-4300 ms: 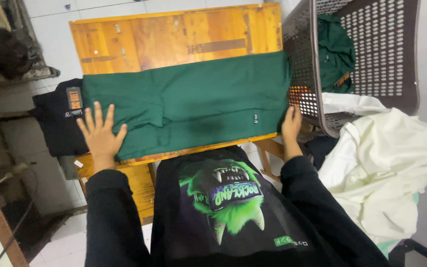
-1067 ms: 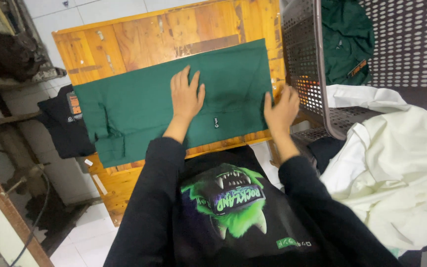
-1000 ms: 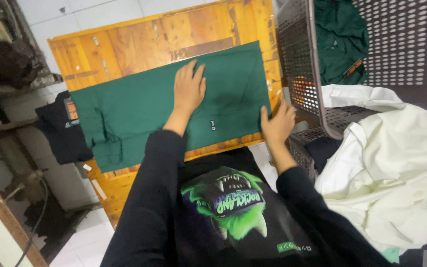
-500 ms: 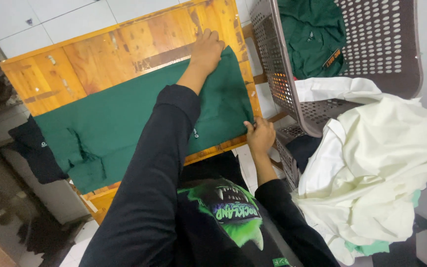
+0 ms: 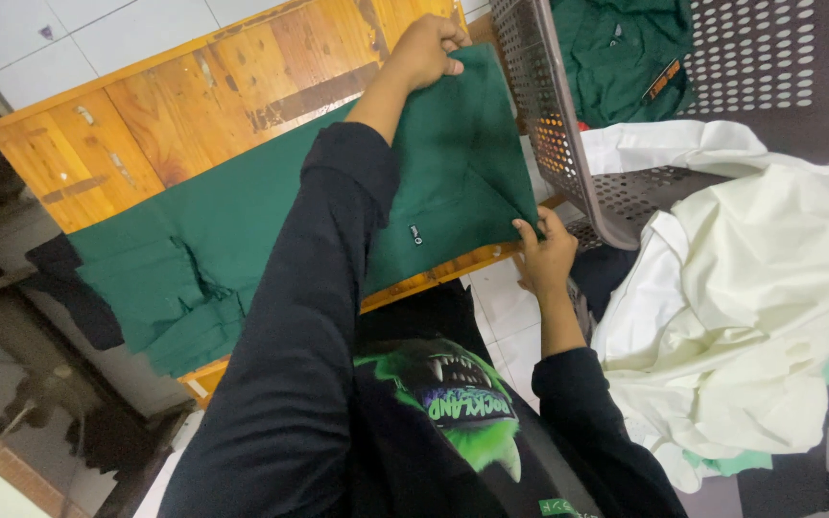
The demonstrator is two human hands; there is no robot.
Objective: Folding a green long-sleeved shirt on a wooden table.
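Left arm is stretching far across the tabletop (image 5: 155, 115), sleeve covering much of the view. Left hand (image 5: 426, 50) is closing on the far right corner of the green garment (image 5: 242, 221), fingers curling over the cloth edge. Right hand (image 5: 545, 257) is pinching the near right corner, just off the tabletop's front edge, elbow bent close to the body. The garment is lying spread over the wood, its left end bunching and hanging over the edge. Grey laundry basket (image 5: 817, 115) is standing just beside, holding more green cloth, apparently folded; pale cloth pile (image 5: 769, 288) is spilling below it.
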